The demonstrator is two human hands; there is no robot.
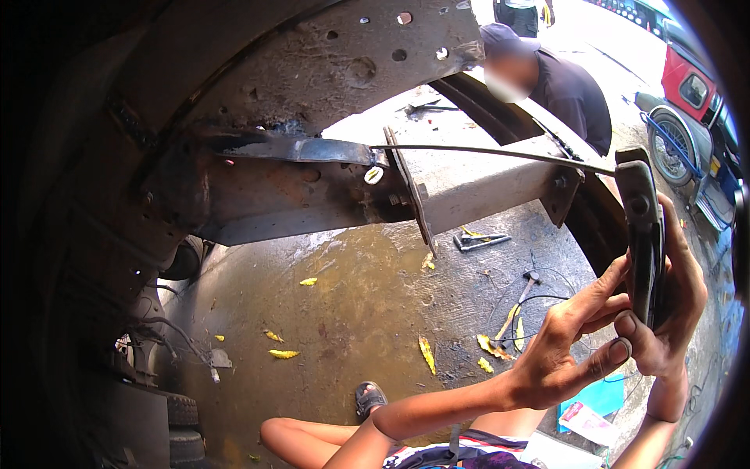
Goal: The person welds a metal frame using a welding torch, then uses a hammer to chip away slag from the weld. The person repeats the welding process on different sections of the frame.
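What looks like a dark tape measure [641,223], seen edge-on with its clip side showing, is held upright at the right. My right hand [678,301] wraps round it from behind, thumb at its lower end. The fingers of my left hand [564,336] press against its near side, with the left thumb beside the right one. A thin dark strip [500,150], apparently its blade, runs left from its top to a rusty upright plate [406,187]. That plate stands across a grey and rusty steel beam [305,191].
Overhead is a pitted metal frame [359,62]. A person in a cap [574,94] crouches beyond it. On the wet concrete lie a hammer [523,293], dark metal tools [483,242] and yellow leaves [426,354]. Tyres [183,426] stand lower left; a sidecar wheel [672,144] is far right.
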